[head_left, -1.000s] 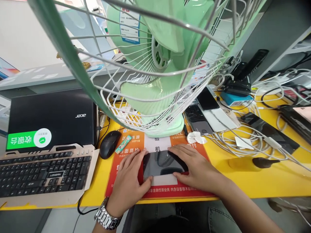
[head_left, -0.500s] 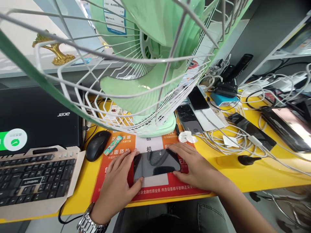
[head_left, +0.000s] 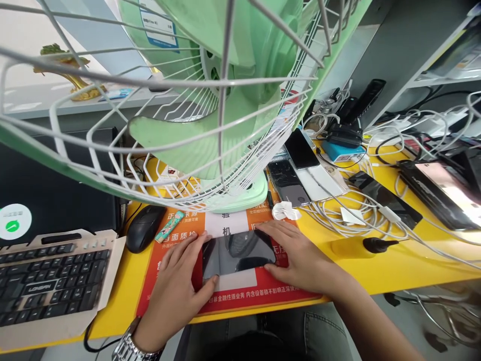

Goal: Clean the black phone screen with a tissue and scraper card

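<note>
A dark smartphone [head_left: 238,253] lies sideways, screen up, over the red and orange printed mat [head_left: 240,301]. My left hand [head_left: 178,276] grips its left end, fingertips at the upper corner and thumb by the lower one. Around the right end is my right hand [head_left: 300,255], with its fingers along the top edge and its thumb at the lower corner. The screen is dark and shows reflections. A metal-band watch [head_left: 131,346] sits on my left wrist.
A green fan [head_left: 210,100] with a wire cage looms close above the mat. At left are a mouse [head_left: 145,228], a keyboard [head_left: 56,286] and a black laptop [head_left: 56,185]. Tangled white cables [head_left: 349,218], several phones and a yellow bottle [head_left: 347,247] occupy the right side.
The view has shifted slightly, so everything sits a little farther left in the picture. Both hands keep their places at the smartphone's ends, and it stays put on the mat.
</note>
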A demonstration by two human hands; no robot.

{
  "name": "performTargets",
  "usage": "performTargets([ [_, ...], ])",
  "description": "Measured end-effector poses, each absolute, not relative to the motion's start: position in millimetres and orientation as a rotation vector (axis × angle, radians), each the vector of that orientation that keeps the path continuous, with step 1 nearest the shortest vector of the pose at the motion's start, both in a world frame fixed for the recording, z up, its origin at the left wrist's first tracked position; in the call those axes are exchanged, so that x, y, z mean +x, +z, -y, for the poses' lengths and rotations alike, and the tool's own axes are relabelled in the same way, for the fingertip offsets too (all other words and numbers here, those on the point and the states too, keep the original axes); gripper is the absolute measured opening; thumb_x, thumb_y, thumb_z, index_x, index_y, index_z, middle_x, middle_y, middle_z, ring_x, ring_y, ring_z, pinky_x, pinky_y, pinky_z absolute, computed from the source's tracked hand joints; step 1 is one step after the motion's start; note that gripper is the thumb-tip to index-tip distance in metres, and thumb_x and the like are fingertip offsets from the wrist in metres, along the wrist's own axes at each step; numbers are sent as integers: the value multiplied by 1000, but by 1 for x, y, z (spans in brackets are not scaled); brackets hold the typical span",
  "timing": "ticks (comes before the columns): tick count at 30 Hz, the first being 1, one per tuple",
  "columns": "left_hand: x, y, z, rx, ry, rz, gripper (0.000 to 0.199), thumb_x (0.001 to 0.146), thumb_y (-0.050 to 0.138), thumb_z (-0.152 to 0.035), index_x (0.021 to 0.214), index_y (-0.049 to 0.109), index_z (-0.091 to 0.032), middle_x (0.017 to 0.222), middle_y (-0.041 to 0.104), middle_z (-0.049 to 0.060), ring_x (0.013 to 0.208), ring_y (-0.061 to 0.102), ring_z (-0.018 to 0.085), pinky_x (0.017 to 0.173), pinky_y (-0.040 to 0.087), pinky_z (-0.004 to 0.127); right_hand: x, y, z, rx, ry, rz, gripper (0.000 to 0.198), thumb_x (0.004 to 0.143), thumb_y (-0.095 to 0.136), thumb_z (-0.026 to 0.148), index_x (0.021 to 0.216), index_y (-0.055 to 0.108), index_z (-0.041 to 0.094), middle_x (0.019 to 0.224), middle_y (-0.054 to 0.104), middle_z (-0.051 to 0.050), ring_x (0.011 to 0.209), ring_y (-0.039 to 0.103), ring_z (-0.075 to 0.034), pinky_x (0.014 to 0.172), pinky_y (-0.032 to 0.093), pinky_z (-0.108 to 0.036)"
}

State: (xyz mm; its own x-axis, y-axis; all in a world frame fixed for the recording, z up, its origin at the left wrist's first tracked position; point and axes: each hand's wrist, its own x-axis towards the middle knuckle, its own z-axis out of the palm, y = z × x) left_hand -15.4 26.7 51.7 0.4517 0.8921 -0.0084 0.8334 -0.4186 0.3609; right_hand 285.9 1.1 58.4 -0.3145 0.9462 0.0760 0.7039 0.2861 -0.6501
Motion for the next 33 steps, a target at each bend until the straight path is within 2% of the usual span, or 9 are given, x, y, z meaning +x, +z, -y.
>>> performTargets([
  [8,-15,53,-26,2395,256,-1467,71,92,51,-38,153,15,-37,151,47,1,143,34,29,115,30,54,287,55,-1,-1490,713,2121,71,80,68,26,147,43,26,148,51,-6,139,44,-25,120,33,-47],
  [21,-16,49,-27,2398,256,-1478,70,91,53,-40,152,18,-36,150,48,2,142,36,30,114,30,54,289,48,1,-1492,677,2086,79,79,69,27,151,36,29,151,47,-7,143,39,-27,120,33,-51],
  [33,-17,51,-27,2387,264,-1471,73,90,54,-39,152,16,-38,150,48,0,142,36,29,114,29,55,288,48,0,-1498,655,2088,77,79,69,26,149,38,27,149,48,-7,140,41,-27,120,33,-50],
])
